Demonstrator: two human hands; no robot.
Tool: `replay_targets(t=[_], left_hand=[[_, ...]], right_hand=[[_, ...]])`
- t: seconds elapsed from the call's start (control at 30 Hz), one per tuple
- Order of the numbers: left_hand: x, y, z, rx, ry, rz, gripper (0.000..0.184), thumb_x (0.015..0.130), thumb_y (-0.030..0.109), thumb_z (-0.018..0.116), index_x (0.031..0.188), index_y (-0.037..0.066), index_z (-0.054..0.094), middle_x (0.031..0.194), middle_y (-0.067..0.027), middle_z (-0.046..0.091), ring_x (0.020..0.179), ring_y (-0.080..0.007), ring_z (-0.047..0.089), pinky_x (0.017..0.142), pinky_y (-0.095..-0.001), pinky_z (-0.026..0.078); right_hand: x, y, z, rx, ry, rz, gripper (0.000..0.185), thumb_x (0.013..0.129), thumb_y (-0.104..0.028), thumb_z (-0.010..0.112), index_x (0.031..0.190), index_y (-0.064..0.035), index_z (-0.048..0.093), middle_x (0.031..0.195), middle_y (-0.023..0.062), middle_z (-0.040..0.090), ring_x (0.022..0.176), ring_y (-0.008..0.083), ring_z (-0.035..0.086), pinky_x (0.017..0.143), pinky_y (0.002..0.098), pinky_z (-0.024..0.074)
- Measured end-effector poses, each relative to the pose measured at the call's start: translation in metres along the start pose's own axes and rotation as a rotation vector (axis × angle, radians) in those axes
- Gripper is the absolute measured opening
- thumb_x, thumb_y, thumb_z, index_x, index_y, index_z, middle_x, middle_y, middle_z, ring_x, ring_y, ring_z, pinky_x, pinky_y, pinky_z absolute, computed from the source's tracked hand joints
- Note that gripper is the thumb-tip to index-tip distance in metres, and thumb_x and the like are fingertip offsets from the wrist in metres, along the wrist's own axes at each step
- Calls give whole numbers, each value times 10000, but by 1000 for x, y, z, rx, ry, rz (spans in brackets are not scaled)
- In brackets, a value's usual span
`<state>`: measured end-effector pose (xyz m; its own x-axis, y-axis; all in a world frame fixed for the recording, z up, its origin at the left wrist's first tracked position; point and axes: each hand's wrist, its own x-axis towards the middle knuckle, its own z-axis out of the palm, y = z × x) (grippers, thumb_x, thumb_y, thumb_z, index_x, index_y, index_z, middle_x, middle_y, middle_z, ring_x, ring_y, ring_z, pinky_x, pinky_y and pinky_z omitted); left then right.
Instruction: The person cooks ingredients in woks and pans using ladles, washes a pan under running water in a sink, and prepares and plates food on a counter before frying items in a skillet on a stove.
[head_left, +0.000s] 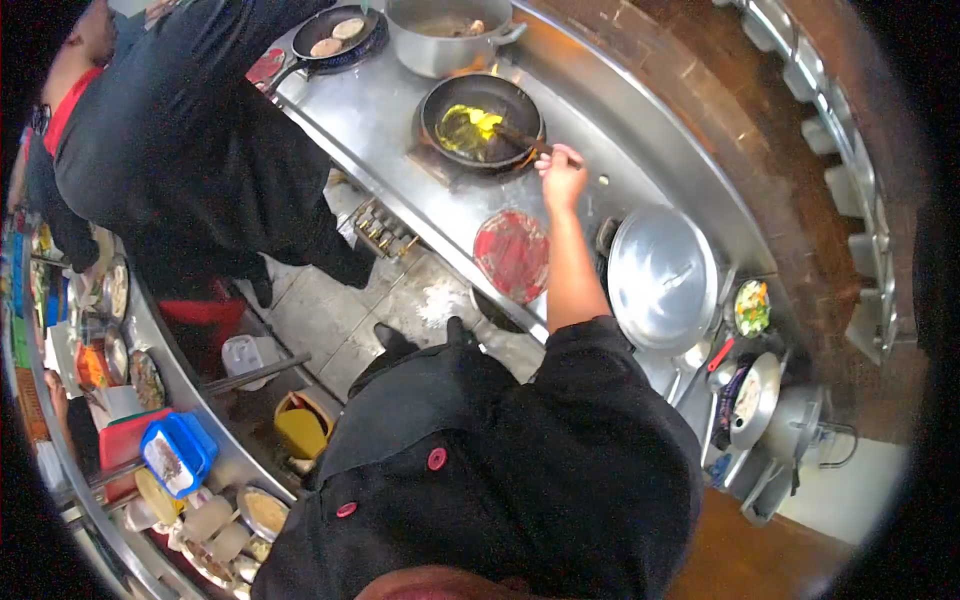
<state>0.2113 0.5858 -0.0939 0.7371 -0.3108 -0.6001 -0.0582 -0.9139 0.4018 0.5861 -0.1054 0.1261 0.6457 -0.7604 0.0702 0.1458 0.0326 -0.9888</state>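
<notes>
My right hand is closed around the handle of a dark spatula. The spatula's head reaches into a black frying pan on a burner, with flames showing at its back edge. Bright yellow food, glossy and partly liquid, lies in the pan; whether it is egg or butter I cannot tell. Below my forearm, a worn red round board or lid rests on the steel surface. My left hand does not appear.
A large pot and another frying pan holding round patties stand farther back. A silver lid and a bowl of chopped vegetables are to the right. A co-worker in black stands at left, near a counter with a blue container.
</notes>
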Motion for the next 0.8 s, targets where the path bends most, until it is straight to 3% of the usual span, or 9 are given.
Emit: replay_targets(t=[0.23, 0.37, 0.4, 0.47, 0.53, 0.6, 0.63, 0.73, 0.8], left_hand=[[75, -29, -52, -250, -15, 6, 166, 836, 194, 502, 917, 70, 576, 708, -31, 576, 557, -161, 537, 467, -309, 414], [131, -50, -115, -476, 145, 408, 185, 833, 189, 500, 949, 68, 578, 700, -34, 573, 534, -167, 539, 436, -301, 414], [141, -43, -133, -482, 216, 397, 185, 833, 189, 500, 949, 68, 578, 700, -34, 573, 534, -167, 539, 436, -301, 414], [150, -22, -165, -769, 6, -135, 175, 837, 199, 498, 897, 54, 577, 692, -37, 570, 481, -143, 513, 375, -268, 371], [153, -8, -170, -542, 261, 102, 154, 833, 193, 497, 821, 51, 554, 680, -39, 563, 496, -138, 517, 374, -280, 372], [170, -16, -163, -1225, 64, -297, 167, 835, 193, 487, 784, 49, 555, 639, -48, 547, 485, -139, 520, 376, -276, 375], [161, 5, -170, -562, 239, 176, 199, 837, 199, 483, 729, 44, 548, 590, -59, 541, 464, -147, 523, 389, -276, 385], [159, 49, -155, -950, 152, -313, 214, 836, 187, 463, 690, 50, 541, 580, -68, 551, 447, -161, 522, 393, -281, 395], [159, 50, -126, -777, 113, -256, 246, 819, 259, 474, 706, 58, 560, 617, -87, 568, 505, -210, 540, 442, -320, 413]], right_hand=[[-25, -42, 13, -47, 68, 91, 181, 845, -85, 486, 929, 60, 554, 683, 142, 603, 481, 157, 558, 427, 243, 447], [-17, -34, -2, 27, 154, -39, 173, 856, -112, 501, 915, 38, 567, 717, 140, 608, 497, 167, 565, 449, 253, 463], [-2, -13, 7, 169, 176, -43, 176, 863, -125, 505, 919, 31, 566, 735, 145, 609, 504, 169, 568, 453, 258, 466], [12, 14, 22, 285, 153, 31, 132, 864, -99, 524, 932, 12, 547, 721, 124, 592, 524, 174, 559, 462, 262, 478], [4, -5, 22, 104, 34, 95, 132, 854, -91, 519, 919, 20, 549, 715, 133, 591, 503, 176, 549, 443, 265, 471], [1, -22, 6, -1, 54, 71, 137, 839, -84, 515, 916, 24, 548, 692, 131, 588, 482, 165, 537, 411, 253, 442], [0, -34, -3, -50, 77, 72, 138, 836, -82, 510, 915, 25, 547, 690, 134, 587, 480, 161, 534, 408, 246, 431], [15, -19, -18, -89, 106, 14, 139, 845, -94, 501, 897, 26, 548, 685, 138, 583, 476, 148, 526, 409, 237, 420], [28, -4, -1, 191, 26, 51, 153, 855, -115, 498, 892, 24, 550, 678, 132, 583, 477, 141, 524, 412, 233, 417]])
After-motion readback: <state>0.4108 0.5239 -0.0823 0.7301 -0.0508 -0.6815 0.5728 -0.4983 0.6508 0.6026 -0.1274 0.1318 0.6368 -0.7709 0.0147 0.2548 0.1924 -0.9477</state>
